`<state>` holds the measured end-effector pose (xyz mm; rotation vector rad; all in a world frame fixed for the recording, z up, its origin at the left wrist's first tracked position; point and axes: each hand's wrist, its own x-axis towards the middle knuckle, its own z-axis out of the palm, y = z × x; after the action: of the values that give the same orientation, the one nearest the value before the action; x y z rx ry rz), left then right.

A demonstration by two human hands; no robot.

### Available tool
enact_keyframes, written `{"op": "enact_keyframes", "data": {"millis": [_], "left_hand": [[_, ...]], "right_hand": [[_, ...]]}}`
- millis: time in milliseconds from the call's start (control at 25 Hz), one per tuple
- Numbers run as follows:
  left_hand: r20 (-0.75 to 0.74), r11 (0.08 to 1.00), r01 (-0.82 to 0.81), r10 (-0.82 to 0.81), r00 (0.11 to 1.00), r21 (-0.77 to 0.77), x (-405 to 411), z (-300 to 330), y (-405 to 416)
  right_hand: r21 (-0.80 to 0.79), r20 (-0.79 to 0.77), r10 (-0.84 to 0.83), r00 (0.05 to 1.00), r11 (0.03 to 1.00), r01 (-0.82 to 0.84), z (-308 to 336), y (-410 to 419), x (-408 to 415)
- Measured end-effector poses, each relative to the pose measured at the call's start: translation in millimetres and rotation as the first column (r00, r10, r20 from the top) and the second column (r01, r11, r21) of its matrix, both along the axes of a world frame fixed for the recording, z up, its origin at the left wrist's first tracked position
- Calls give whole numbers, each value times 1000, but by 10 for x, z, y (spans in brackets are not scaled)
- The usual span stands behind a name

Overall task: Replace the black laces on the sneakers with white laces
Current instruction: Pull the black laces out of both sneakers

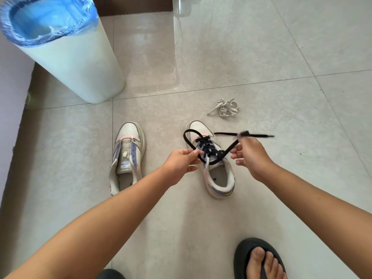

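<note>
1. I see two sneakers on the tiled floor (261,57), toes pointing away from me.
2. Right sneaker (216,168) is still threaded w/ the black lace (207,150); a loop arcs over its toe and a loose end runs off to the right along the floor.
3. Left hand (181,164): fingers pinch the lace loop at the sneaker's left side.
4. Right hand (251,156): fingers curled, gripping the other lace strand, pulled up and to the right; fingertips blurred.
5. Left sneaker (125,158) has no lace in it. Tongue label reads upside down, approx. "BEYOND"; rest too small to read.
6. White laces (224,108) lie bundled on the floor just beyond the right sneaker, untouched.
7. White bin (76,63) w/ blue liner stands far left. My foot in a black sandal (259,260) shows bottom right.
</note>
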<state>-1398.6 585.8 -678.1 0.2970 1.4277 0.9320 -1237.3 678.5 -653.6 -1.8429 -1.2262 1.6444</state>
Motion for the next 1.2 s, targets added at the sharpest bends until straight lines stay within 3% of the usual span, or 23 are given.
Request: {"op": "enact_keyframes", "data": {"millis": [120, 240, 360, 440, 480, 520, 560, 600, 640, 720, 760, 840, 880, 1000, 1080, 1160, 1200], "left_hand": [[119, 993, -105, 98, 988, 51, 69, -4, -7], [233, 979, -200, 183, 955, 47, 129, -34, -58], [252, 954, -301, 287, 924, 19, -20, -42, -53], [186, 922, -386, 375, 908, 22, -314, -31, -35], [44, 931, -362, 360, 932, 45, -485, 8, -18], [-226, 968, -243, 251, 941, 63, -654, 63, -3], [-562, 999, -48, 49, 826, 17, -807, 99, 10], [-803, 984, 142, -170, 571, -107, -928, 146, 34], [-899, 930, 265, -330, 290, -256, -1012, 185, 62], [-895, 812, 378, -415, -163, -445, -1034, 210, 107], [-830, 731, 400, -442, -340, -553, -984, 197, 103], [-775, 709, 395, -341, -533, -584, -911, 169, 82], [-763, 705, 410, -291, -577, -579, -909, 177, 96], [-737, 640, 436, -324, -594, -633, -1037, 178, 106], [-755, 662, 437, -316, -574, -609, -994, 299, 134], [-870, 663, 569, -315, -379, -487, -850, 280, 194], [-913, 709, 577, -340, -224, -405, -698, 241, 216]], "right_hand": [[25, 194, 187, 963, 980, -195, -26, -224, 38], [66, 284, 412, 866, 893, -446, -154, -421, 107], [67, 393, 401, 827, 885, -461, -243, -274, 190], [67, 419, 362, 833, 902, -426, -246, -233, 261], [68, 419, 349, 838, 909, -412, -251, -231, 291], [66, 422, 346, 838, 910, -409, -245, -235, 307], [68, 429, 350, 833, 907, -416, -244, -237, 308], [67, 437, 357, 826, 903, -425, -240, -237, 301], [66, 441, 360, 822, 900, -430, -237, -231, 291], [68, 438, 363, 822, 899, -434, -233, -213, 279], [70, 441, 368, 818, 895, -440, -236, -214, 281], [65, 446, 374, 813, 893, -446, -248, -216, 293], [60, 448, 376, 811, 893, -447, -251, -215, 300], [41, 459, 395, 796, 885, -463, -264, -194, 325], [24, 477, 412, 776, 877, -480, -254, -181, 325], [10, 445, 396, 803, 894, -447, -249, -197, 286], [-9, 389, 383, 838, 911, -412, -236, -232, 244]]}}
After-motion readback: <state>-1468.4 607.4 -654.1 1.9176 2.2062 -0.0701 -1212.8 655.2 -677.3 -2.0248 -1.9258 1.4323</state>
